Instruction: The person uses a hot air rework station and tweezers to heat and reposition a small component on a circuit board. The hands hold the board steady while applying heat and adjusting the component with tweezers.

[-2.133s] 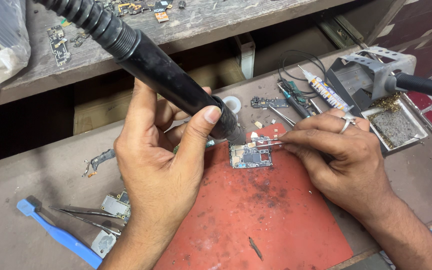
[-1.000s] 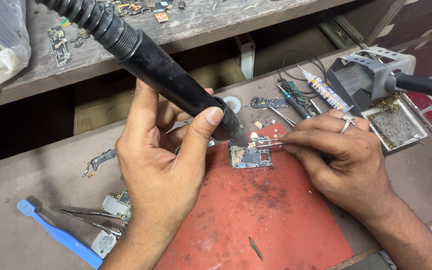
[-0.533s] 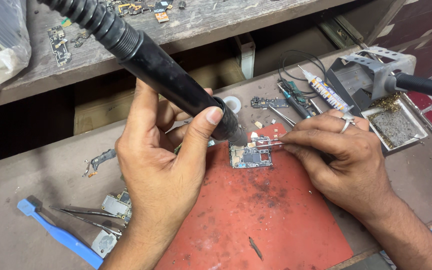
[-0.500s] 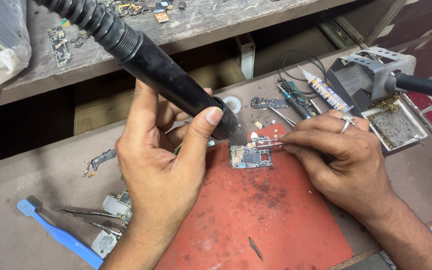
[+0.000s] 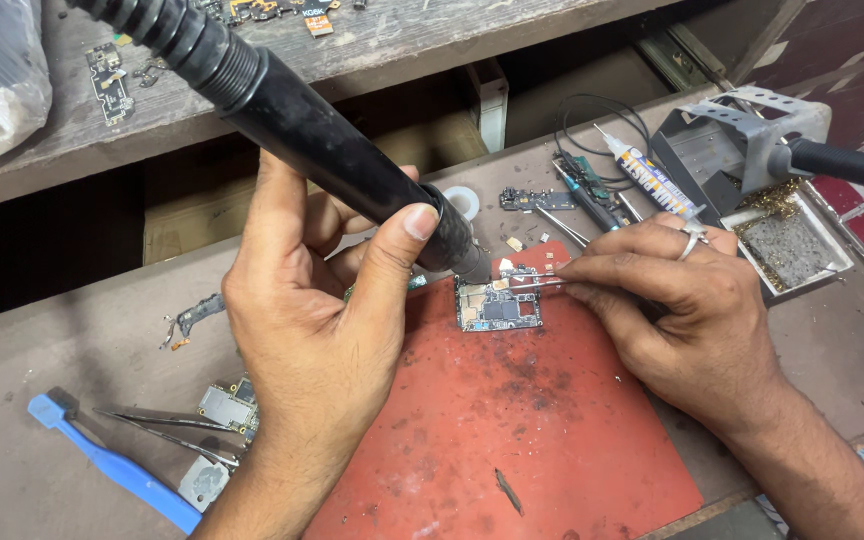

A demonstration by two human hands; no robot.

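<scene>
My left hand [image 5: 317, 320] grips a thick black hot-air wand [image 5: 322, 140] with a ribbed hose, its nozzle pointing down at a small circuit board [image 5: 499, 305]. The board lies flat near the top edge of a red work mat [image 5: 512, 440]. My right hand [image 5: 687, 310], with a ring on one finger, pinches thin metal tweezers [image 5: 537, 284] whose tips touch the board's upper right part.
A soldering iron [image 5: 832, 160] rests in a grey metal stand [image 5: 732, 140] with a sponge tray at the right. A glue tube [image 5: 647, 175], screwdriver and small parts lie behind the mat. At left are a blue pry tool [image 5: 117, 465], spare tweezers [image 5: 167, 430] and another board [image 5: 227, 405].
</scene>
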